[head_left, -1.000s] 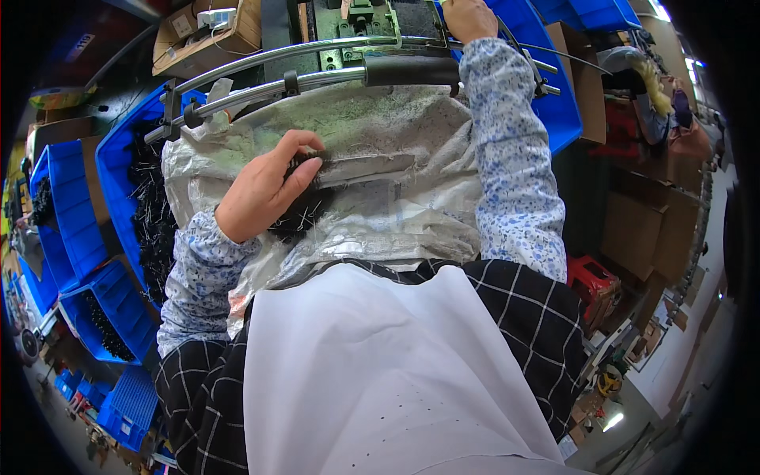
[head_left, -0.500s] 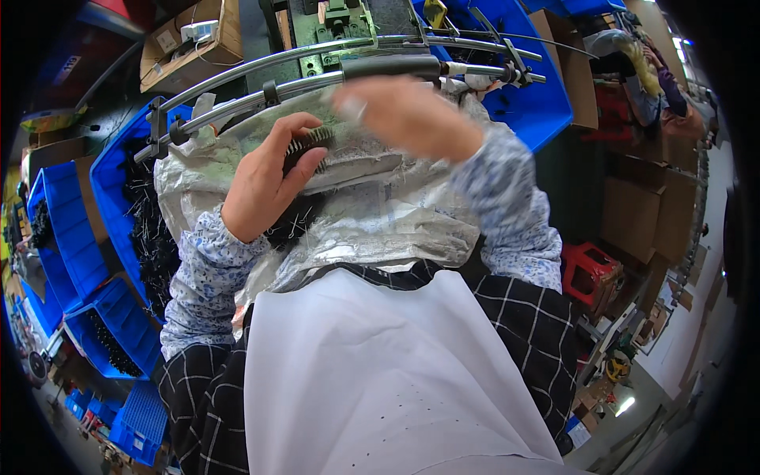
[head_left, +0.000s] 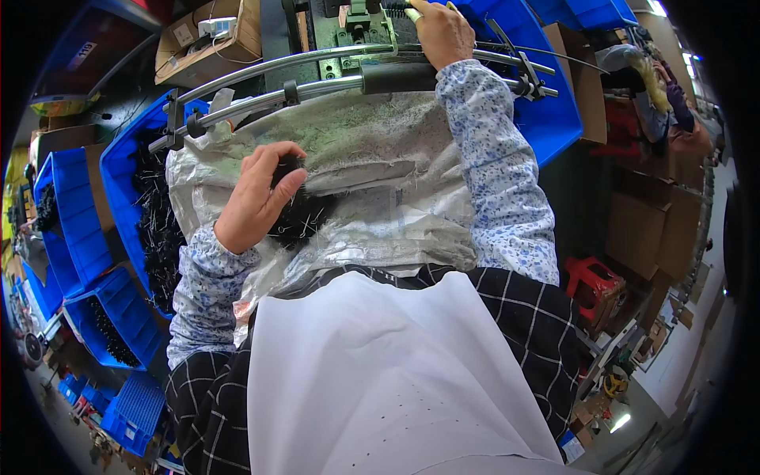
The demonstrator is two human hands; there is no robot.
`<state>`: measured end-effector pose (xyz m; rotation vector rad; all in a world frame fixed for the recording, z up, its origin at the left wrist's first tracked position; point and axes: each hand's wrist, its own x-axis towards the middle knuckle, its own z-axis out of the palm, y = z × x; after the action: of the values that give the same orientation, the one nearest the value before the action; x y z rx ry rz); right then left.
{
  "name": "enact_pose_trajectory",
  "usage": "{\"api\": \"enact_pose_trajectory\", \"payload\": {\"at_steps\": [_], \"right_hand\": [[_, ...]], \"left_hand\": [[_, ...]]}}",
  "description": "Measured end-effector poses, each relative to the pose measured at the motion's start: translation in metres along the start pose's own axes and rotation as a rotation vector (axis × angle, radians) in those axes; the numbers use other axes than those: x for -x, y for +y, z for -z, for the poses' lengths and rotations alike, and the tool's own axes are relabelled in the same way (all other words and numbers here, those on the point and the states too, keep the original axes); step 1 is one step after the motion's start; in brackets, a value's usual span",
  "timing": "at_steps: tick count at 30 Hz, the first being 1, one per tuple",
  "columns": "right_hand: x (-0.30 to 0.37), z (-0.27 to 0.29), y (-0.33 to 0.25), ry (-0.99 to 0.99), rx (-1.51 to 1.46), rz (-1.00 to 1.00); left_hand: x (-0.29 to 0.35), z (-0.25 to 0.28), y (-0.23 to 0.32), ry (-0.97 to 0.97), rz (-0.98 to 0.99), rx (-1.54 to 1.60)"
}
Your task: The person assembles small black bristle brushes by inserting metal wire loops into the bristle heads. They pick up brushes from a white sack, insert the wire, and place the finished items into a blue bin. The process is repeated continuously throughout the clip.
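Note:
My left hand [head_left: 257, 196] is over the pale sack-like cloth on my lap, its thumb and fingers curled around a black bristle brush [head_left: 288, 168] that they partly cover. Just below lies a heap of black brushes [head_left: 307, 218] with thin wire ends. My right hand [head_left: 443, 35] is stretched forward past the metal rails to the green-lit machine [head_left: 358, 22]. Its fingers are bent together, with yellow showing at the tips, on a small dark bristly piece [head_left: 394, 11] beside the machine; the grip itself is partly cut off by the upper edge.
Two curved metal rails [head_left: 328, 85] with a black sleeve [head_left: 400, 76] cross in front of me. Blue bins stand at left [head_left: 119, 170] and right [head_left: 554, 119], the left one holding black brushes. A cardboard box [head_left: 245, 36] stands at far left, a red stool [head_left: 594, 289] at right.
My right hand has swung from above the cloth, near the left hand, forward and right to the machine. My left hand keeps its brush, turned so less of it shows.

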<state>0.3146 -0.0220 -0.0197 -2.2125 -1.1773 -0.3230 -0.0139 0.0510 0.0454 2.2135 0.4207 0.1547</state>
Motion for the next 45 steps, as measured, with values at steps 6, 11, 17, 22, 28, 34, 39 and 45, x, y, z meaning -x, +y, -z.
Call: {"api": "enact_pose_trajectory", "payload": {"at_steps": [6, 11, 17, 22, 28, 34, 39, 45], "right_hand": [[-0.006, -0.009, 0.006, 0.013, 0.041, 0.008], [-0.009, -0.019, 0.012, 0.044, -0.030, 0.051], [-0.017, -0.023, 0.017, 0.001, 0.007, 0.122], [-0.019, -0.010, 0.020, -0.105, 0.082, 0.232], [0.004, -0.024, 0.031, 0.037, 0.143, 0.037], [0.000, -0.037, 0.001, 0.015, 0.030, -0.022], [-0.002, -0.066, -0.027, 0.017, 0.166, 0.022], [-0.002, -0.047, -0.013, 0.027, 0.181, 0.040]], "left_hand": [[-0.006, 0.009, 0.009, -0.065, -0.090, -0.175], [-0.008, 0.004, 0.012, -0.031, -0.064, 0.020], [-0.007, 0.002, 0.009, -0.014, -0.027, 0.190], [-0.011, -0.003, 0.005, 0.051, -0.108, 0.231], [-0.007, 0.006, -0.005, 0.095, -0.098, 0.194], [-0.010, 0.008, 0.001, 0.102, -0.118, 0.185], [-0.011, 0.012, 0.007, 0.050, -0.078, 0.173], [-0.010, 0.015, 0.009, 0.120, -0.110, 0.111]]}}
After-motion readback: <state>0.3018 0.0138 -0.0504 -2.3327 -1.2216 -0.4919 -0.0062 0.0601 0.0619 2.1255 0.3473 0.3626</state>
